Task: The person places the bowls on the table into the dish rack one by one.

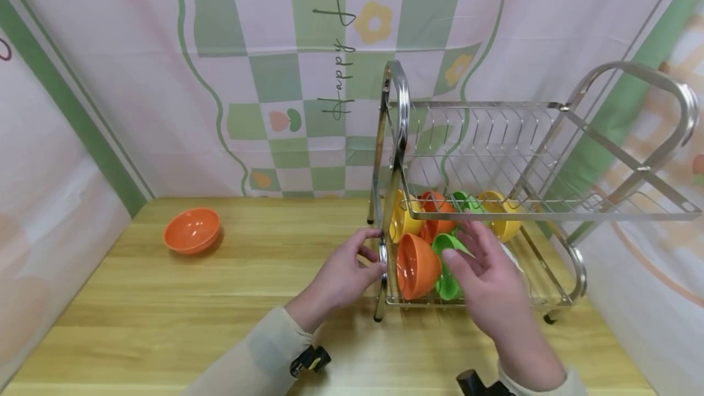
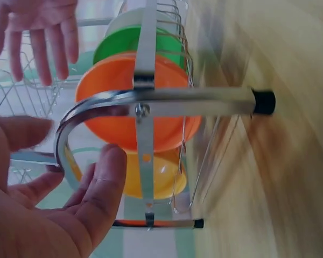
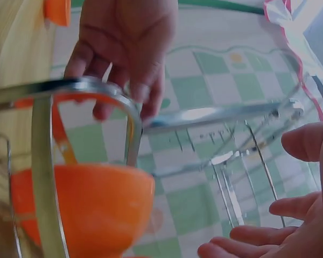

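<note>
A two-tier metal dish rack [image 1: 550,217] holds several bowls on its lower tier. My left hand [image 1: 343,274] is at the rack's left upright, thumb and fingers spread around the bent tube without closing on it; the left wrist view shows the fingertips [image 2: 112,161] right by the frame. The right hand [image 1: 492,280], fingers apart and nothing in its grasp, is in front of the lower tier. It overlaps a green bowl [image 1: 448,283] in the head view. Left of that bowl, an orange bowl [image 1: 420,267] stands tilted on its side.
Behind the front bowls sit a yellow bowl [image 1: 406,219], another orange bowl [image 1: 437,209], a green one [image 1: 466,201] and a second yellow one [image 1: 497,212]. A separate orange bowl [image 1: 192,231] rests on the wooden table [image 1: 165,322] at the left. A patterned curtain [image 1: 324,78] hangs behind.
</note>
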Demonstrator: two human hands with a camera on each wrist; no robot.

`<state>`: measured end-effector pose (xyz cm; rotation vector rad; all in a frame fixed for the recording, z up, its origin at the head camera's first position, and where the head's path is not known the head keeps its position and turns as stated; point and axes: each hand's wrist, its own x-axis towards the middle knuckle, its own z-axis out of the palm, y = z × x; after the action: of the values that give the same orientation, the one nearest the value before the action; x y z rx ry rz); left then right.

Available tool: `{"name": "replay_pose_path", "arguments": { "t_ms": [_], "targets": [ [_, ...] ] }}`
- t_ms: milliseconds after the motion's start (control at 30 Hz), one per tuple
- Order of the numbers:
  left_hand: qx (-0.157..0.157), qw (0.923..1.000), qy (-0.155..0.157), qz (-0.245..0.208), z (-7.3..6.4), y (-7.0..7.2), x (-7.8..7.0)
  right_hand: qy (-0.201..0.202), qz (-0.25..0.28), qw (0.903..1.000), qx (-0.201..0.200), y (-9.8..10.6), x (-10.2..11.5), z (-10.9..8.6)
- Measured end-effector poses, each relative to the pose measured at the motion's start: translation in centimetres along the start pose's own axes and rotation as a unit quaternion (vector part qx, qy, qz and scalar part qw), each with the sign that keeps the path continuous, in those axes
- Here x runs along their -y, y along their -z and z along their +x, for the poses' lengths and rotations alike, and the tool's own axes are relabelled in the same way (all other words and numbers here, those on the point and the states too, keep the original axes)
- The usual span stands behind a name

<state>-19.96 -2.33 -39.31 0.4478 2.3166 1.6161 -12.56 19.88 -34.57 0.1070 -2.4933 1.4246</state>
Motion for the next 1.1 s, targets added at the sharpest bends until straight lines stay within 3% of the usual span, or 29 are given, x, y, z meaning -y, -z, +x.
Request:
{"name": "replay_pose_path", "arguments": {
  "t_ms": [133,233,333,433,533,667,800,933,1100],
  "targets": [
    [-0.012,0.9968,-0.019,0.076,-0.7,0.5,-0.1,0.007,0.013,0.9993,0.033,-0.9,0.8,0.5],
    [-0.031,0.9865,-0.026,0.159,-1.2,1.0,-0.4,0.018,0.030,0.9983,0.047,-1.5,1.2,0.8],
    [-0.057,0.9632,-0.030,0.261,-1.6,1.5,-0.5,0.022,0.052,0.9969,0.055,-2.2,1.7,0.9],
    [-0.091,0.9306,-0.029,0.353,-1.6,2.3,-0.3,0.008,0.059,0.9963,0.062,-2.9,2.0,0.8],
    [-0.120,0.9003,-0.016,0.418,-1.5,3.2,0.2,-0.015,0.057,0.9958,0.070,-3.6,2.3,0.8],
    [-0.136,0.8793,0.013,0.456,-1.4,4.3,0.8,-0.026,0.062,0.9945,0.080,-4.6,2.4,1.0],
    [-0.136,0.8749,0.038,0.463,-1.3,5.2,1.0,-0.021,0.065,0.9939,0.087,-5.8,2.1,1.3],
    [-0.132,0.8782,0.055,0.456,-1.2,5.8,1.4,-0.031,0.068,0.9920,0.102,-7.2,2.0,1.5],
    [-0.134,0.8817,0.062,0.448,-1.2,6.3,1.7,-0.072,0.067,0.9887,0.114,-8.2,2.1,1.6]
  ]
}}
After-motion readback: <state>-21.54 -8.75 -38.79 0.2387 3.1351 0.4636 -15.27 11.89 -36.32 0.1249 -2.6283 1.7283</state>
